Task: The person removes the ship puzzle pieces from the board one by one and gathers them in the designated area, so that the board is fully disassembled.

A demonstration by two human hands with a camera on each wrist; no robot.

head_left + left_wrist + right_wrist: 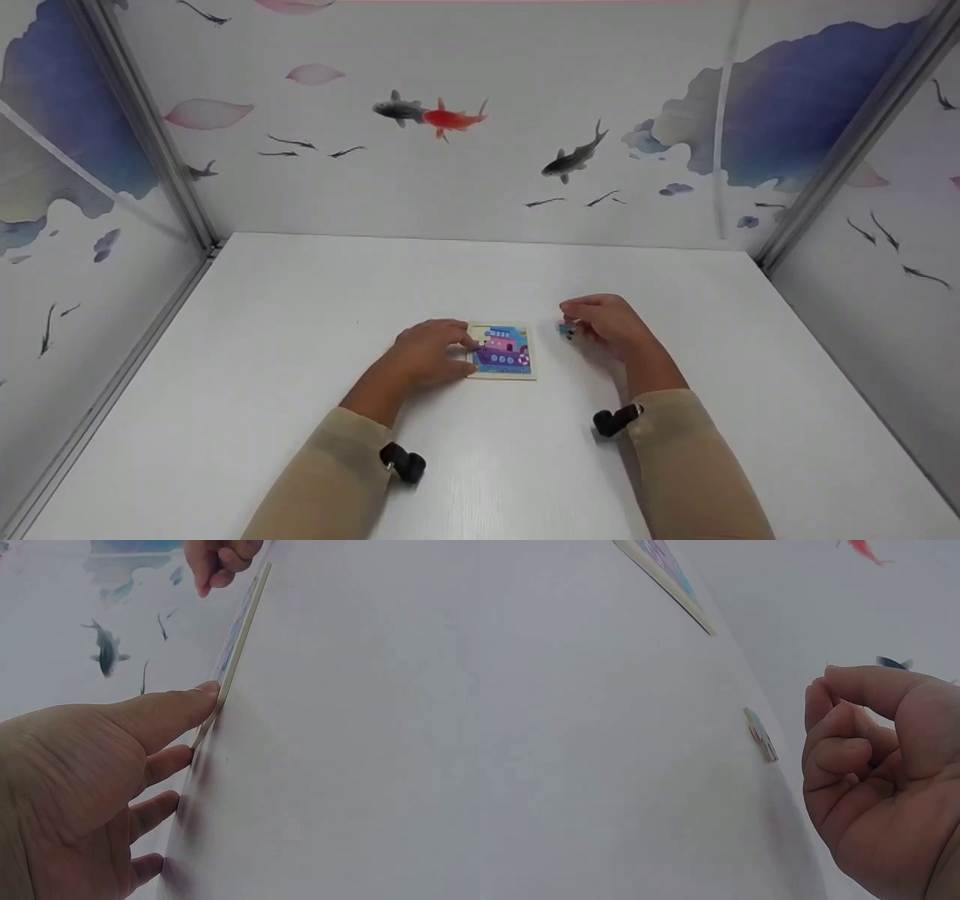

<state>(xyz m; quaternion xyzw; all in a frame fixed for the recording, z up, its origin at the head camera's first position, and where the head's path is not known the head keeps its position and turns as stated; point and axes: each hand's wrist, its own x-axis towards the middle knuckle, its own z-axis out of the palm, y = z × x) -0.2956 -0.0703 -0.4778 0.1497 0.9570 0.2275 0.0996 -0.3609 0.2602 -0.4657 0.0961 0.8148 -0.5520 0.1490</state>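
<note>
On the far left, a printed wall point(45, 247) stands well apart from the picture board point(504, 352). A tan sleeve point(322, 472) with a black gadget point(403, 463) at its cuff comes in on the near left of the board. The left hand point(427, 351), thumb and fingers apart, touches the board's left side and covers part of that edge. Only the left wrist view shows the thumb resting at the board's edge and the lower fingertips at the bench point(510, 465).

The board lies flat on the bench: pale rim, blue ground, pink and purple boat with round windows, a pale patch at the far left of the picture.

Just right of the board lie small colourful pieces point(759, 735), partly masked by the right hand point(607, 322) in the head view. The right wrist view shows them clear of the fingers. That hand has thumb and forefinger tips together, the other fingers curled; whether it holds anything, I cannot tell.
</note>
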